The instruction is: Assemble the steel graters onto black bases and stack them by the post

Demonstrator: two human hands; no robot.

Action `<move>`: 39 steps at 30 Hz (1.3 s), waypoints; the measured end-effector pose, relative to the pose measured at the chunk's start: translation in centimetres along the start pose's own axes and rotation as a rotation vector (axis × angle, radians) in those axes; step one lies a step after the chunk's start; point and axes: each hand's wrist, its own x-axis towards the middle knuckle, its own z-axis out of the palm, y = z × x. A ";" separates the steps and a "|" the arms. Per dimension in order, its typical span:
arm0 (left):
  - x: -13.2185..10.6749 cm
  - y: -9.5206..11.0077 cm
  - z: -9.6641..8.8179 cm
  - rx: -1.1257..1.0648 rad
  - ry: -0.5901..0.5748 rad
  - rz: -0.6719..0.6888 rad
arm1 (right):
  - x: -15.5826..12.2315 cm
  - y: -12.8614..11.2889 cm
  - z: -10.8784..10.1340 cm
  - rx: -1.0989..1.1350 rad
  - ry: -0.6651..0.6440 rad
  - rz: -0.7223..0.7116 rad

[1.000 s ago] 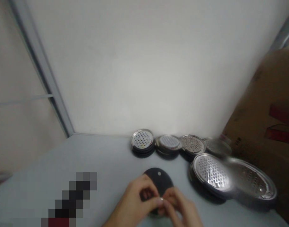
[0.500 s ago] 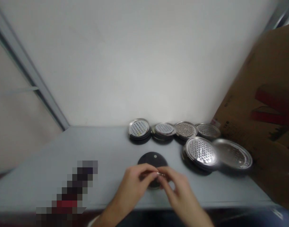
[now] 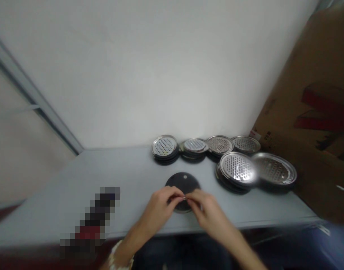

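A black round disc (image 3: 183, 183) with a small pale dot near its far edge lies on the grey table (image 3: 126, 180). My left hand (image 3: 160, 205) and my right hand (image 3: 205, 209) meet over the disc's near edge. Both pinch their fingertips together on a tiny shiny piece (image 3: 184, 198) too small to name. The near part of the disc is hidden by my fingers.
Several perforated round metal plates (image 3: 238, 168), some on black stacks, sit along the back and right of the table. A large cardboard box (image 3: 309, 112) stands at the right. A pixelated dark and red patch (image 3: 93, 221) lies at the near left. White wall behind.
My view has tilted and pulled back, so the table edge and my forearms show. Both hands stay pinched together over the black disc, with fingers drawn closer.
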 end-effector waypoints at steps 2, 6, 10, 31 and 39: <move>-0.4 -1.3 -0.2 0.040 -0.020 0.040 | -0.2 1.0 1.2 -0.005 0.023 -0.024; -1.1 -3.7 -0.1 0.052 -0.047 0.146 | -0.9 2.7 2.8 -0.051 0.085 -0.114; -1.3 -4.7 0.3 0.038 -0.051 0.248 | -1.3 3.3 3.4 -0.011 0.124 -0.173; -1.8 -6.2 0.4 0.054 -0.057 0.388 | -1.7 3.3 4.2 -0.226 0.117 -0.241; -2.2 -6.0 0.3 0.138 -0.075 0.419 | -1.8 3.0 4.1 -0.151 0.138 -0.211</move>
